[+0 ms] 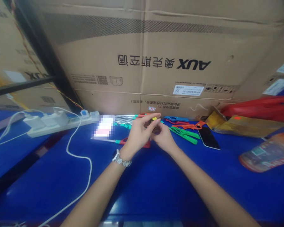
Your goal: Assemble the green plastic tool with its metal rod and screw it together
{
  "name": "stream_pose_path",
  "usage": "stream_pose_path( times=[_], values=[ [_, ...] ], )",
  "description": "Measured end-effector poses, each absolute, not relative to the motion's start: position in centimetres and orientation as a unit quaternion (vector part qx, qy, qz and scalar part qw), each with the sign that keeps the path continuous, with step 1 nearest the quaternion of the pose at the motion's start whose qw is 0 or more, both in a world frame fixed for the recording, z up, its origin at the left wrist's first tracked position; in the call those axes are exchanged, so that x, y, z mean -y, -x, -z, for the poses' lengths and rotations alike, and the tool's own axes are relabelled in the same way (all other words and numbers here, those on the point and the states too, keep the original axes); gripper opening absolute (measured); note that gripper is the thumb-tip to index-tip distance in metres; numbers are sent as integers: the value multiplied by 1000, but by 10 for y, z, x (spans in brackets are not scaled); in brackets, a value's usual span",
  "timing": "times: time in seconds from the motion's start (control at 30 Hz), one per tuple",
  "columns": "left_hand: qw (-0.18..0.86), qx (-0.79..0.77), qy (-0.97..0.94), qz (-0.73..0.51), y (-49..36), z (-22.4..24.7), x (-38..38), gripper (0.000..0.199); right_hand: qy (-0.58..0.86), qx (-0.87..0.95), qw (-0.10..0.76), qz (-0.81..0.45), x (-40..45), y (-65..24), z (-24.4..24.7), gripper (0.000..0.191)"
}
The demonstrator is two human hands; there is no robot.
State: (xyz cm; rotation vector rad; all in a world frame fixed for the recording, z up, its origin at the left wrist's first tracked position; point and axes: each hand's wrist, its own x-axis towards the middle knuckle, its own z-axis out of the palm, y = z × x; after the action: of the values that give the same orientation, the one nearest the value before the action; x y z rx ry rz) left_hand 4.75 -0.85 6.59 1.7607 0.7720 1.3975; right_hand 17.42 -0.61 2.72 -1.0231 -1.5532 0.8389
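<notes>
- Your left hand [140, 133] is closed, its fingers gripping a yellow-topped item [154, 119], mostly hidden, above the worktop [144, 192].
- Your right hand [165, 137] meets it, fingers curled; whether they grip the item, you cannot tell from this view.
- One red-handled rod [118, 142] lies partly behind your left hand.
- Green tools [186, 135] lie right of your hands, near a dark-screened phone [209, 138].
</notes>
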Motion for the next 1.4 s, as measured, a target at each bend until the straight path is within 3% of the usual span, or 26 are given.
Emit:
stream_pose_path(
  times=[0.23, 0.3, 0.4, 0.47, 0.6, 0.87, 1.1, 1.4],
  values=[
    [327, -294, -758, -482, -37, -61, 8, 36, 392, 696, 421, -430, 16, -199, -47, 33],
    [290, -314, -765, -481, -23, -53, 2, 38, 399, 687, 427, -433, 13, -199, -47, 36],
    [244, -337, -837, -356, 2, -38, -3, 28, 404, 680, 435, -431, 9, -194, -44, 39],
    [215, -354, -864, -284, 12, -29, -4, 33, 401, 678, 447, -423, 5, -190, -41, 37],
    [197, -371, -883, -210, 13, -16, 0, 23, 412, 645, 497, -409, 1, -181, -32, 36],
    [196, -418, -857, -229, 12, -6, 6, 29, 442, 616, 528, -382, 9, -168, -26, 40],
    [182, -414, -860, -234, 12, -6, 8, 24, 398, 672, 444, -439, 14, -186, -39, 39],
    [189, -410, -862, -228, 13, -4, 8, 27, 477, 612, 572, -266, 9, -170, -17, 28]
  ],
)
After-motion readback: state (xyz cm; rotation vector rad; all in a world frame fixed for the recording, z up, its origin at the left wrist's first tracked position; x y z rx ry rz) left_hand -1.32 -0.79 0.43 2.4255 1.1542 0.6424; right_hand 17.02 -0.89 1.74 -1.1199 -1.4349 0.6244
